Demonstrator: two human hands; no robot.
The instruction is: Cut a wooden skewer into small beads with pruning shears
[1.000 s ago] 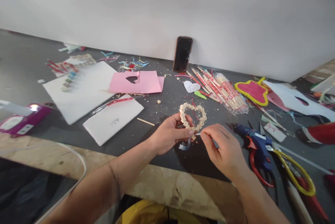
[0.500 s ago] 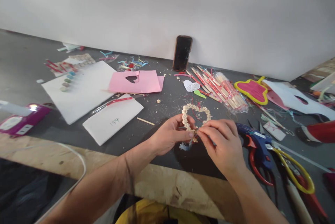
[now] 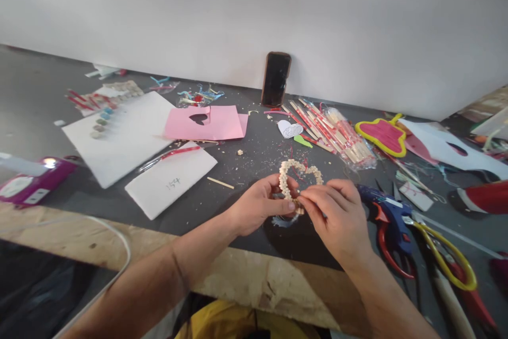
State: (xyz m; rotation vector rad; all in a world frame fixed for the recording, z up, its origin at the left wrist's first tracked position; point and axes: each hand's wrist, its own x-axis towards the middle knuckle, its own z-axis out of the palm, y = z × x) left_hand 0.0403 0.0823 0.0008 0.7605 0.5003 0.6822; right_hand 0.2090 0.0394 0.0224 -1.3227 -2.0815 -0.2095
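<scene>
Two bare hands work at the lower middle of the frame, both meeting at a cream-coloured heart (image 3: 284, 180), a knobbly ring held up just above the dark counter (image 3: 186, 217). On the left side of it, the left hand (image 3: 260, 205) has its grip closed around the heart's lower left part, the thumb laid across near the bottom tip. Opposite, the right hand (image 3: 337, 217) brings thumb and fingertips together at the lower right edge; from where I stand I cannot tell whether that grip has closed on the heart or on anything small, since the fingers hide it. A pale blue tassel (image 3: 283, 221) shows beneath the left thumb, rather blurred.

Just left of the left hand lies a thin wooden stick (image 3: 220, 183), and farther left a white block (image 3: 170, 183) with "154" written on it. Above the hands, near the centre of the frame, I see a pink card (image 3: 226, 123) with a dark cut-out, a white paper heart (image 3: 286, 128) and a green scrap (image 3: 302, 141). Wrapped sticks (image 3: 349, 140) spread to the right of these, and a phone (image 3: 275, 79) leans upright on the pale wall (image 3: 178, 16). Near the right hand, toward the lower right, sit a blue glue gun (image 3: 391, 214) and yellow-handled scissors (image 3: 471, 274).
</scene>
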